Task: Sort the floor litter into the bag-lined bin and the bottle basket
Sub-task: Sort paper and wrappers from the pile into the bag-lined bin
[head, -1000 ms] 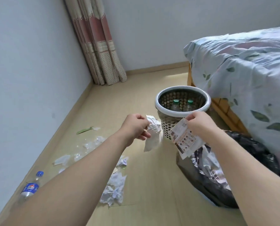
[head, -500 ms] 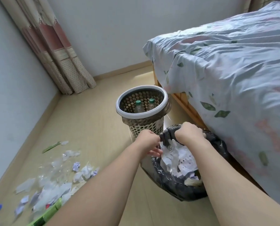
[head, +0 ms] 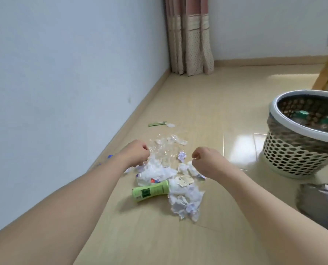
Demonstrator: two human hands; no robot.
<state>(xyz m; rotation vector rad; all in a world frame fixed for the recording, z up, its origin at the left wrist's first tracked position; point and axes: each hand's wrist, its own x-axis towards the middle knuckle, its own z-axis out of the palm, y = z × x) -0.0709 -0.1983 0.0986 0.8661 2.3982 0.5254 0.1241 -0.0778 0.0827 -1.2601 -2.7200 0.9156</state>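
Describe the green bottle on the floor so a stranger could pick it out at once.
Start at the pile of crumpled paper on the tan floor, left of the perforated basket. At the pile's near left edge lies the green bottle, on its side. It is the only solid, bright green thing among white scraps and clear plastic.

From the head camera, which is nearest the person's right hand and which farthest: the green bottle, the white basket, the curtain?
From the right hand:
1. Green bottle, lying on the floor just below and left of it.
2. White basket, standing to its right.
3. Curtain, hanging in the far corner.
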